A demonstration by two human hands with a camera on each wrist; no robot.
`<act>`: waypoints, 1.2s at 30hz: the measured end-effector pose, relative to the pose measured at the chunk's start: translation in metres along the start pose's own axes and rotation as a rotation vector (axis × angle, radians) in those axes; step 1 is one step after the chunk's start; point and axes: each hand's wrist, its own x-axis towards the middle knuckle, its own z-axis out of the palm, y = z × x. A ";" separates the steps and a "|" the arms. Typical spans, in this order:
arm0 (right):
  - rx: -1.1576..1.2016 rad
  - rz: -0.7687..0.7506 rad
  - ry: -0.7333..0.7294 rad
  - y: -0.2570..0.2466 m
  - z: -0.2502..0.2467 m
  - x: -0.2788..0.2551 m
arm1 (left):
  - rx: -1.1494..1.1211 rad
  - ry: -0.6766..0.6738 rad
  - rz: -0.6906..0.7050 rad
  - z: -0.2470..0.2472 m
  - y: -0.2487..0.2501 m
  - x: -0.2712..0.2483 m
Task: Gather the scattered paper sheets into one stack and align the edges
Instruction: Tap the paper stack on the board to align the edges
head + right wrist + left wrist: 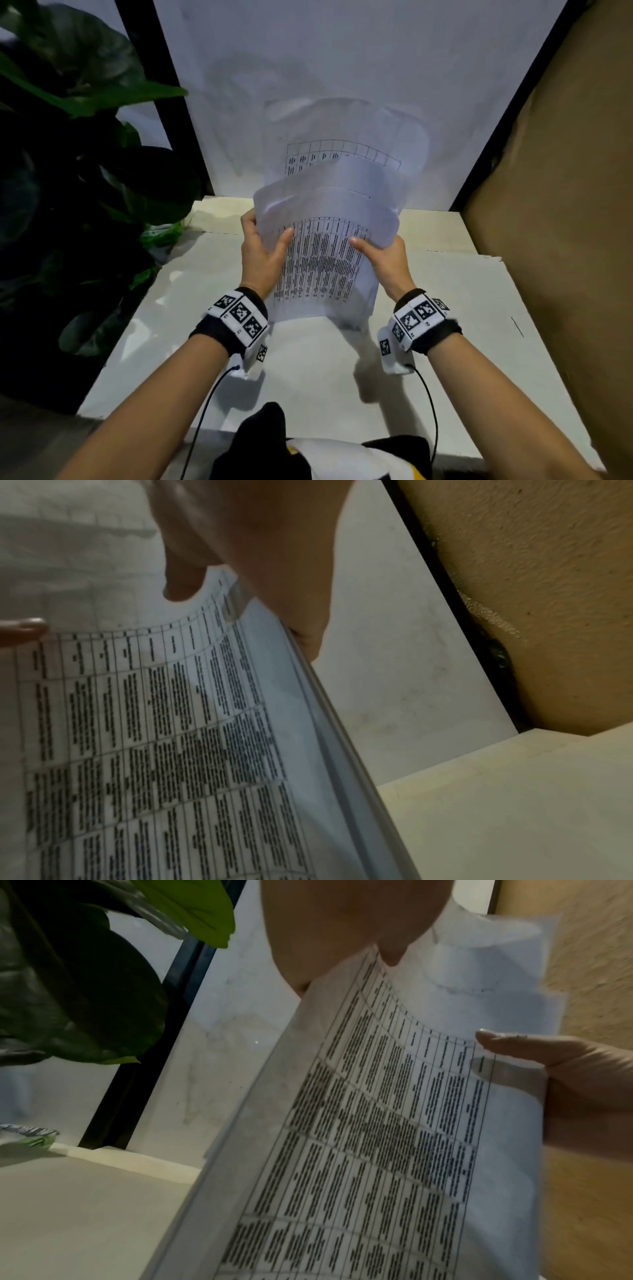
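Gripping the stack of paper sheets (322, 260) from both sides, the person holds it upright, its bottom edge just above or on the white tabletop (308, 370); which, the views do not settle. The left hand (262, 253) clasps the stack's left edge, thumb laid across the printed table on the front sheet and the other fingers hidden behind the paper. The right hand (385, 255) clasps the stack's right edge in the same way, thumb on the front. Between the hands the sheets bow, and their upper parts fan apart and curl away from the person, so the top edges sit at different heights. From the right wrist view, the stack's right edge shows several layered sheet edges, not flush. A leafy plant (68, 144) stands left of the stack, a brown wall (565, 205) to its right.
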 end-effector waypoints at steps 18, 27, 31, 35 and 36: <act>-0.052 -0.063 0.015 -0.031 0.004 0.003 | -0.173 0.066 -0.153 -0.011 0.014 0.012; 0.014 -0.045 0.061 -0.029 0.007 0.015 | -0.153 -0.082 -0.141 -0.022 0.017 0.023; 0.063 -0.076 0.188 -0.043 0.021 0.020 | -0.166 -0.030 -0.184 -0.014 0.024 0.024; 0.098 -0.117 0.319 -0.054 0.032 0.025 | -0.200 0.089 -0.137 -0.007 0.040 0.024; 0.097 -0.113 0.337 -0.058 0.034 0.024 | -0.209 0.098 -0.102 -0.007 0.041 0.025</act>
